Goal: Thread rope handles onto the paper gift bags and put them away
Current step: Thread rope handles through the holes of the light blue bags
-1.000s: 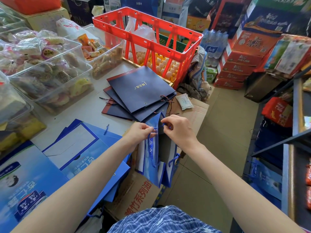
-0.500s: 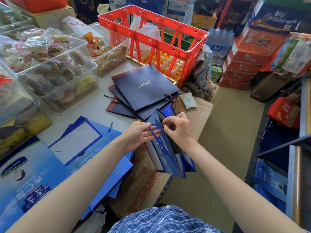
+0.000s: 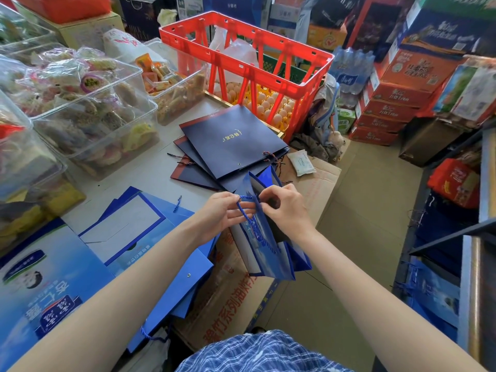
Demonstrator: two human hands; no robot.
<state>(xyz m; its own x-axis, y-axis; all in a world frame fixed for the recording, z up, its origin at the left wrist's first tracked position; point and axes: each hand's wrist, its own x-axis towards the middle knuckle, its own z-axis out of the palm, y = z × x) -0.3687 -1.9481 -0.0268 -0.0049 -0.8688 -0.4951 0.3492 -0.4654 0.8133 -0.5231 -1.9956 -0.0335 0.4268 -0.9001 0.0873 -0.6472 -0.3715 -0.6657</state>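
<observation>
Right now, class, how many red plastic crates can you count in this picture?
1. The red plastic crate stands at the far end of the grey table, above trays of eggs. Others may be hidden among the stacked boxes behind.

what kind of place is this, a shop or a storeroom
Most likely a small grocery shop or its stock area: stacked red cartons, shrink-wrapped water bottles, a red crate over trays of eggs, and clear bins of wrapped snacks.

free: bare table strip [image 3: 150, 173] | blocked: clear bins [image 3: 88, 124] left, red crate [image 3: 249, 63] ahead
</observation>
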